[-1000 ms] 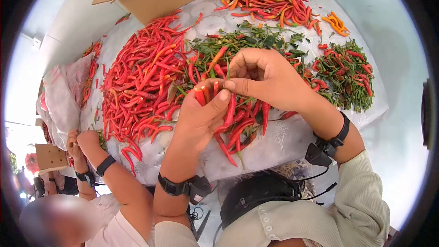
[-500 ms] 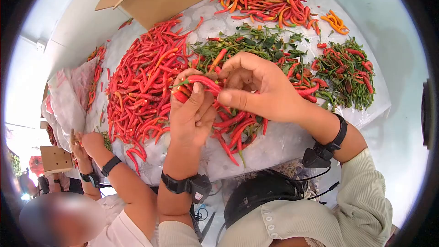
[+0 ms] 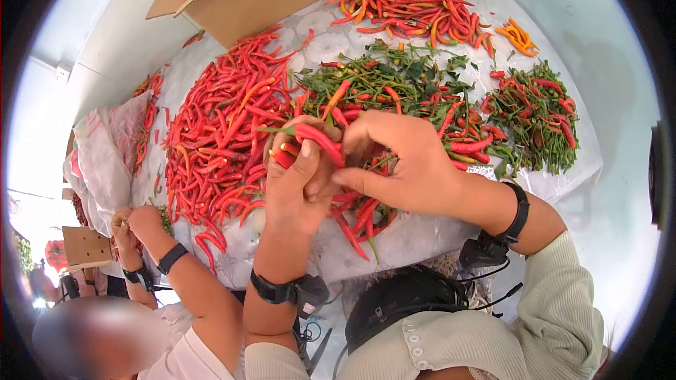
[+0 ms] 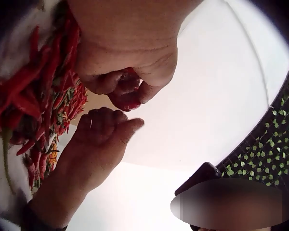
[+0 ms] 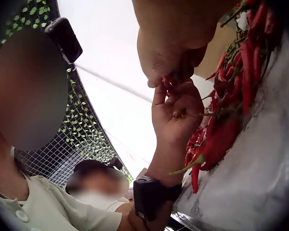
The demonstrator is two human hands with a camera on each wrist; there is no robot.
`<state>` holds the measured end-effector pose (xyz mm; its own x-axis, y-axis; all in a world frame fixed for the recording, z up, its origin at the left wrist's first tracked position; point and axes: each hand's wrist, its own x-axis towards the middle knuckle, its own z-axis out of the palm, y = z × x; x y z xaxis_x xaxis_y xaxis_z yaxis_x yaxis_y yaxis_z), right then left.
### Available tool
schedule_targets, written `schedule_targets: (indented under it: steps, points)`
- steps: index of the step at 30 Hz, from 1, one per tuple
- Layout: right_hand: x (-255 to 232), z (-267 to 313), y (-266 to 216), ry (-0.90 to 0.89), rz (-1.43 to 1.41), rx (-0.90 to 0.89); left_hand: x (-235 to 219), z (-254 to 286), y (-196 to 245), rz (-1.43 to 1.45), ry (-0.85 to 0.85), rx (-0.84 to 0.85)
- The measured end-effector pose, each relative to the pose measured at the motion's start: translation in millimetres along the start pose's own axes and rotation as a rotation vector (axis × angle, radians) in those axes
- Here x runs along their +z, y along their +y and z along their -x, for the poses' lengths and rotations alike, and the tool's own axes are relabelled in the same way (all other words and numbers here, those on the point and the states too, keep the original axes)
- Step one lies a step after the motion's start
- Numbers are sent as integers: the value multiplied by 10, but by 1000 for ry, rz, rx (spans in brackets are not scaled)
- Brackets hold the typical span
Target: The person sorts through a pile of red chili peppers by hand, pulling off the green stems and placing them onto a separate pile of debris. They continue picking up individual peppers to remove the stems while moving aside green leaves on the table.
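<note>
Messy desk (image 3: 429, 236) on my end: left hand (image 3: 299, 186) grips a red chili (image 3: 320, 139), tip toward right hand (image 3: 398, 155), can't tell if that's pinching.

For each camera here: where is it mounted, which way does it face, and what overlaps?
Head: worn on the head, facing forward and down at red chillies; shows left grip, right grip, forearms, buttoned top.
Left wrist: on that wrist, looking along the left grip, large at top; right grip below.
Right wrist: on that wrist, looking along the right grip at top; left grip below, buttoned top lower left.
Shared by both wrist views: both grips, leaf-dotted mesh.
</note>
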<state>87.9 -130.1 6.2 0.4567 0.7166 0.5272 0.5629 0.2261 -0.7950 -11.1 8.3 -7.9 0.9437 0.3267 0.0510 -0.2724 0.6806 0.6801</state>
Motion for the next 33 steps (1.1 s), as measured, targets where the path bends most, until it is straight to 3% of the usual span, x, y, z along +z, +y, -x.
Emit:
schedule_targets:
  steps: [1,5,8,9,12,14,17,19,22,26,33]
  points:
    - [-20,-9,46,-15,151,-164,17,-2,11,-23,48,-3]
    - [-91,-51,-80,135,-103,86,39,17,64,-99,79,-71]
    - [-172,-104,-40,118,-208,186,27,61,29,-208,44,-126]
    - [-241,-122,-91,-26,-305,331,26,66,28,-271,9,-147]
    - [-233,-120,52,-208,-533,304,49,81,9,-297,-17,-168]
    - [-255,-130,37,-239,-607,372,165,86,-25,-345,41,-126]
    - [-274,-132,40,-270,-676,433,62,72,37,-181,-90,-209]
    - [-232,-112,90,-288,-750,436,62,82,27,-232,-86,-196]
    - [-260,-115,34,-277,-738,468,106,86,18,-291,-53,-187]
    - [-210,-88,132,-216,-634,404,70,87,22,-334,27,-282]
    - [-197,-85,112,-99,-341,252,71,51,7,-351,30,-245]
